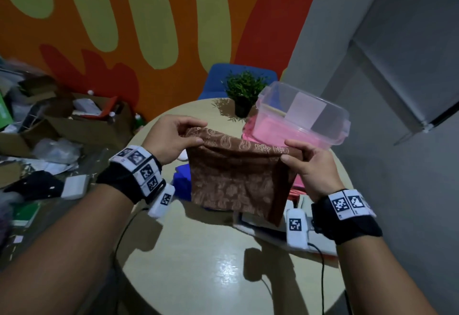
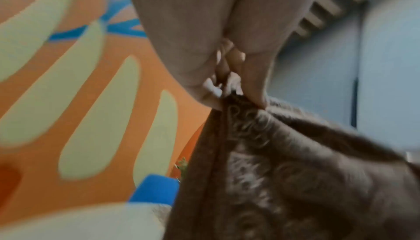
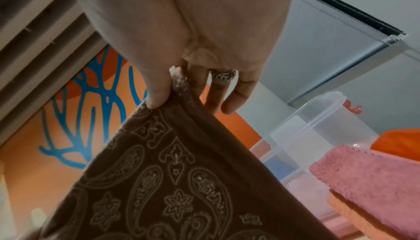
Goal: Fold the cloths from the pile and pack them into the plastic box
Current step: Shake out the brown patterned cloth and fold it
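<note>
We look down on a round beige table (image 1: 198,252) that fills the middle of the head view, with a painted orange and pale-green wall (image 1: 124,16) behind it from 10 to 12 o'clock and a heap of cardboard boxes (image 1: 62,121) on the floor at 9 o'clock. Above the table's centre hangs the brown paisley cloth (image 1: 236,180), doubled over along its top edge and held up off the surface — its lower edge drops toward the table without our being able to tell whether it touches. At 1 o'clock sits the clear plastic box (image 1: 330,116), lid off, showing pink through its wall; pink cloths (image 1: 250,126) lie against its near side, and a blue cloth (image 1: 181,178) lies on the table behind the brown one at about 10 o'clock. Our left hand (image 1: 173,138) pinches the cloth's top left corner between thumb and fingers, and the left wrist view shows those fingertips (image 2: 229,83) bunched tight on the hem. Our right hand (image 1: 310,163) pinches the top right corner the same way; the right wrist view shows the thumb pressed on the fabric, the other fingers behind it, one wearing a ring (image 3: 223,74). A small potted plant (image 1: 244,91) stands at 12 o'clock, just beside the box.
</note>
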The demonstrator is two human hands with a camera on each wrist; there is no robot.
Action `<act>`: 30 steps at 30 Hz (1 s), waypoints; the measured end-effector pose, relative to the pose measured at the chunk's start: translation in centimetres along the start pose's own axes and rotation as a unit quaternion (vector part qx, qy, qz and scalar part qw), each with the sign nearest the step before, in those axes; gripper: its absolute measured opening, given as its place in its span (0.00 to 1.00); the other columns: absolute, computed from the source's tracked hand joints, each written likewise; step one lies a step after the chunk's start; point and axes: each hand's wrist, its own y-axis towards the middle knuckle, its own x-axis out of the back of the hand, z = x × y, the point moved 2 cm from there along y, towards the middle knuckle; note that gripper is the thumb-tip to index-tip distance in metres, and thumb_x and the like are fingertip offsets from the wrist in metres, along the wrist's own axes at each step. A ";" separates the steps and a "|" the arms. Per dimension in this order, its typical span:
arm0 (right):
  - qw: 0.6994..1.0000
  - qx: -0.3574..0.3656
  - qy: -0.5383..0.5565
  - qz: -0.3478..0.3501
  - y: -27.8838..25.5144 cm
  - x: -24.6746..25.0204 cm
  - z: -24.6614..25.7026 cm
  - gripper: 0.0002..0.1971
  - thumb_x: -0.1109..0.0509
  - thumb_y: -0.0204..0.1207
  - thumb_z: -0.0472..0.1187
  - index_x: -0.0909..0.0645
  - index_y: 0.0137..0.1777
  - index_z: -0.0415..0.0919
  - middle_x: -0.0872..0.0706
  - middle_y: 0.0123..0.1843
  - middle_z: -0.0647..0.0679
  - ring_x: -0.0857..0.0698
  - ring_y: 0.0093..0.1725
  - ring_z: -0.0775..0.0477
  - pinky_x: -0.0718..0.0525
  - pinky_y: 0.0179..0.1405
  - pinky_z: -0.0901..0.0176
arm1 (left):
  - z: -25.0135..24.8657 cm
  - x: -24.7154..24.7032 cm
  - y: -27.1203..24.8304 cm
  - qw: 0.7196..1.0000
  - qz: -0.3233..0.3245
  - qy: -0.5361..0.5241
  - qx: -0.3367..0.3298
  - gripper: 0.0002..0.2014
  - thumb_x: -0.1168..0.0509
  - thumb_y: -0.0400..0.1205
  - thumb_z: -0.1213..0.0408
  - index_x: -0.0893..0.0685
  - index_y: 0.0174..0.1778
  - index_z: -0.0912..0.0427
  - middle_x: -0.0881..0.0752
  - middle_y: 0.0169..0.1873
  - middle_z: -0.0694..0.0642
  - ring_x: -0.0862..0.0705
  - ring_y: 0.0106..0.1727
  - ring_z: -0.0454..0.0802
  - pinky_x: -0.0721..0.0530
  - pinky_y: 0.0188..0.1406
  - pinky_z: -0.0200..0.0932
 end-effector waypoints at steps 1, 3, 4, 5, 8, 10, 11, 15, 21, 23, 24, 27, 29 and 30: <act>0.999 0.018 -0.041 -0.006 0.2 0.3 0.5 0.15 0.22 0.70 0.26 0.11 0.52 0.44 0.08 0.43 0.51 0.10 0.43 0.55 0.15 0.40 0.67 | -0.2 0.2 0.1 0.997 -0.030 0.068 -0.028 0.14 0.22 0.75 0.71 0.09 0.53 0.50 0.11 0.45 0.39 0.14 0.47 0.28 0.19 0.47 0.22; 0.992 0.045 -0.116 -0.019 0.4 0.7 1.3 0.11 0.20 0.71 0.31 0.11 0.45 0.49 0.08 0.38 0.56 0.11 0.40 0.61 0.17 0.41 0.72 | -0.7 0.4 0.4 0.986 -0.076 0.126 -0.071 0.08 0.24 0.77 0.67 0.06 0.50 0.53 0.09 0.43 0.42 0.14 0.44 0.30 0.20 0.47 0.26; 0.988 0.063 -0.141 -0.029 0.4 0.8 1.8 0.10 0.20 0.71 0.33 0.12 0.42 0.50 0.09 0.36 0.57 0.12 0.39 0.64 0.18 0.42 0.73 | -0.8 0.5 0.4 0.982 -0.096 0.136 -0.085 0.06 0.25 0.79 0.65 0.06 0.50 0.55 0.08 0.43 0.46 0.14 0.43 0.34 0.18 0.48 0.31; 0.982 0.089 -0.162 -0.041 0.4 0.9 2.2 0.09 0.20 0.72 0.33 0.12 0.40 0.50 0.11 0.36 0.58 0.14 0.38 0.66 0.20 0.44 0.73 | -0.8 0.5 0.5 0.978 -0.113 0.146 -0.096 0.06 0.26 0.80 0.64 0.06 0.50 0.56 0.08 0.43 0.48 0.14 0.43 0.39 0.17 0.49 0.36; 0.970 0.135 -0.194 -0.065 0.2 1.0 2.4 0.08 0.20 0.72 0.36 0.15 0.38 0.50 0.16 0.46 0.56 0.17 0.48 0.64 0.24 0.57 0.66 | -0.5 0.4 0.9 0.966 -0.138 0.188 -0.116 0.07 0.30 0.83 0.62 0.07 0.49 0.57 0.14 0.42 0.53 0.18 0.47 0.50 0.22 0.50 0.46; 0.976 0.124 -0.168 -0.064 0.2 0.8 2.0 0.09 0.22 0.75 0.36 0.17 0.38 0.49 0.15 0.42 0.56 0.17 0.43 0.64 0.22 0.52 0.65 | 0.0 0.2 1.1 0.969 -0.131 0.186 -0.099 0.08 0.33 0.85 0.62 0.09 0.48 0.60 0.20 0.46 0.54 0.22 0.52 0.52 0.26 0.54 0.46; 0.979 0.120 -0.149 -0.066 0.3 0.7 1.8 0.09 0.23 0.76 0.36 0.18 0.38 0.48 0.14 0.38 0.55 0.17 0.39 0.62 0.20 0.48 0.64 | 0.2 0.0 1.2 0.972 -0.123 0.176 -0.092 0.10 0.36 0.87 0.62 0.10 0.46 0.61 0.20 0.47 0.56 0.22 0.53 0.52 0.26 0.55 0.46; 0.988 0.118 -0.094 -0.043 0.0 -0.9 1.3 0.10 0.28 0.79 0.29 0.17 0.41 0.46 0.13 0.36 0.53 0.16 0.37 0.61 0.18 0.42 0.69 | 1.3 -0.1 0.8 0.983 -0.099 0.144 -0.051 0.24 0.41 0.89 0.54 0.18 0.32 0.68 0.19 0.29 0.61 0.22 0.33 0.56 0.32 0.33 0.51; 0.990 0.063 -0.122 -0.015 0.2 -3.6 -1.3 0.12 0.31 0.82 0.31 0.15 0.43 0.50 0.10 0.43 0.48 0.12 0.44 0.51 0.13 0.50 0.51 | 4.6 1.6 0.3 0.988 -0.029 0.152 -0.009 0.12 0.33 0.86 0.60 0.08 0.42 0.61 0.10 0.37 0.53 0.13 0.39 0.49 0.13 0.44 0.51; 0.994 0.048 -0.099 -0.008 -0.1 -4.4 -1.5 0.13 0.33 0.82 0.29 0.15 0.43 0.48 0.11 0.40 0.49 0.14 0.41 0.53 0.15 0.48 0.51 | 5.2 2.4 0.0 0.992 -0.019 0.123 -0.010 0.08 0.32 0.85 0.63 0.08 0.46 0.58 0.09 0.40 0.50 0.11 0.43 0.48 0.11 0.49 0.54; 0.996 0.044 -0.081 -0.007 -0.3 -4.7 -1.5 0.13 0.33 0.80 0.29 0.14 0.41 0.48 0.11 0.39 0.49 0.14 0.41 0.51 0.15 0.47 0.50 | 5.2 2.9 -0.4 0.994 -0.020 0.110 -0.015 0.07 0.32 0.85 0.64 0.08 0.47 0.58 0.08 0.40 0.50 0.11 0.43 0.48 0.10 0.49 0.53; 0.999 0.031 -0.027 0.010 -2.0 -5.1 -1.6 0.11 0.34 0.69 0.31 0.13 0.34 0.46 0.12 0.34 0.47 0.15 0.38 0.45 0.16 0.42 0.51 | 5.5 3.9 -2.4 0.998 0.007 0.065 -0.022 0.05 0.29 0.82 0.69 0.07 0.47 0.62 0.08 0.39 0.52 0.10 0.41 0.47 0.10 0.45 0.42; 0.998 0.004 -0.036 0.061 -3.9 -5.5 -3.3 0.13 0.36 0.69 0.26 0.15 0.32 0.40 0.13 0.29 0.49 0.15 0.32 0.51 0.16 0.34 0.61 | 6.9 4.0 -4.3 0.997 0.050 0.052 0.013 0.04 0.27 0.80 0.69 0.06 0.44 0.62 0.07 0.36 0.51 0.10 0.39 0.45 0.11 0.43 0.37; 0.994 -0.021 -0.060 0.092 -5.1 -5.9 -4.8 0.15 0.37 0.70 0.23 0.16 0.31 0.40 0.14 0.27 0.49 0.15 0.30 0.54 0.16 0.33 0.63 | 8.3 3.8 -5.4 0.994 0.086 0.058 0.042 0.04 0.26 0.79 0.69 0.06 0.42 0.61 0.07 0.34 0.51 0.10 0.37 0.45 0.11 0.43 0.37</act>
